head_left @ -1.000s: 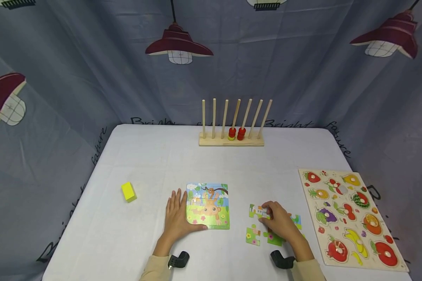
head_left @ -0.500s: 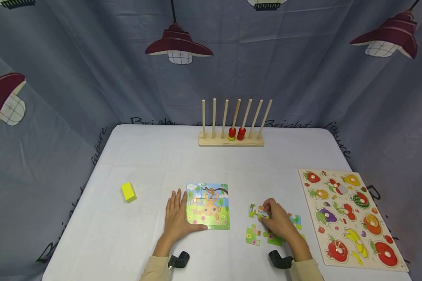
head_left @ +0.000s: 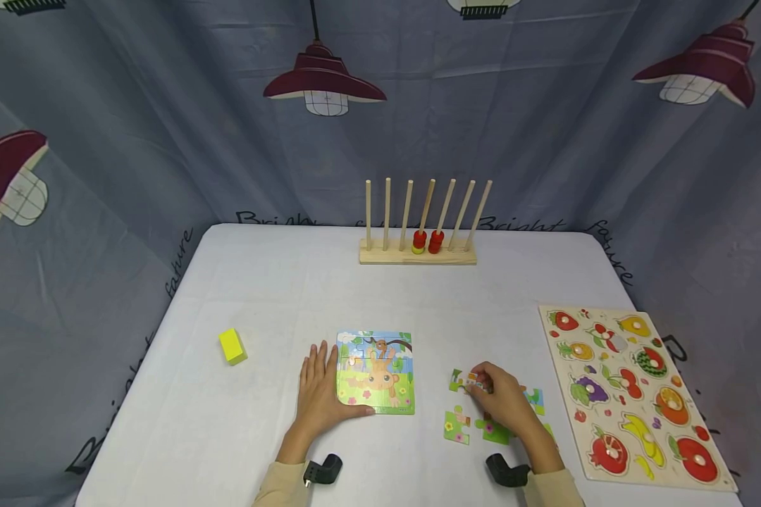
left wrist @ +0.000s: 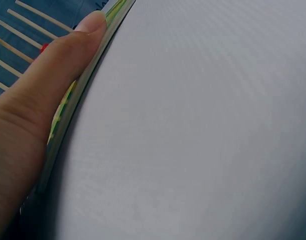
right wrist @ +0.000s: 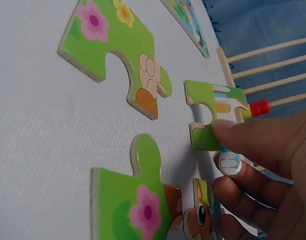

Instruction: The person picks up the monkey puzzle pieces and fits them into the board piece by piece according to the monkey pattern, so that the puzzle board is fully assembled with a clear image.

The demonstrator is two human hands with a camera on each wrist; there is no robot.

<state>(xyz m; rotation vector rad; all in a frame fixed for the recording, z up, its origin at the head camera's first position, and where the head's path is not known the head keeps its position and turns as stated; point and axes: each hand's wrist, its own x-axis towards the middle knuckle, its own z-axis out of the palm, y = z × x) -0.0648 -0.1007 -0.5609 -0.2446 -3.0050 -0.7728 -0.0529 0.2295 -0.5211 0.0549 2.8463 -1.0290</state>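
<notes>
"Where's the piece [right wrist: 222,102]?"
"Pinched in the right hand [head_left: 504,401], at three o'clock from the puzzle [head_left: 375,373]; the underside is hard to see. Grip its edges lightly."
"Left hand [head_left: 320,394]?"
"Fingers straight at nine o'clock, thumb at six; brace gently."

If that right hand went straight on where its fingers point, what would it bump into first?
Past the puzzle piece it pinches, the right hand would probably reach the wooden peg stand first, across the white table, though depth is hard to judge.
</notes>
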